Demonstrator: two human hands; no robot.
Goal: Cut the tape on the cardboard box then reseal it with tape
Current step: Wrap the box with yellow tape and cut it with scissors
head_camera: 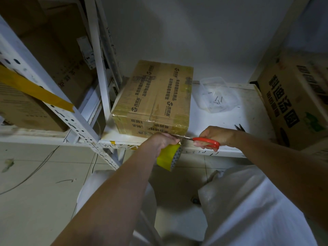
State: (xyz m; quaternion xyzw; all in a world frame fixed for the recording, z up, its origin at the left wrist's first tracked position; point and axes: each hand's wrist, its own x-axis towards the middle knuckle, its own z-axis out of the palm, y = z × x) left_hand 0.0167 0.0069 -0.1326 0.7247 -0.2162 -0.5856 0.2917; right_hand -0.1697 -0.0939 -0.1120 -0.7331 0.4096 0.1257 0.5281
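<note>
right hand (212, 137) grips red scissors (205, 141), blades at the strip coming off the yellow tape roll (168, 157) clutched in left hand (162, 141), apparently to trim the strip pulled taut off the box (154, 98), taped over, on white shelf (248, 114) just beyond.

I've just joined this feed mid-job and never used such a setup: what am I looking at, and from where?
There is one picture, taken by a camera on a person's head, looking down at their own bare arms. No machine is involved. The left hand holds a yellow tape roll. The right hand grips red-handled scissors, their blades pointing toward the left hand at the shelf edge. On the white shelf sits the cardboard box, covered with tape. Beside it stands a clear plastic tub with small dark bits inside, and another printed box sits at the right.
</note>
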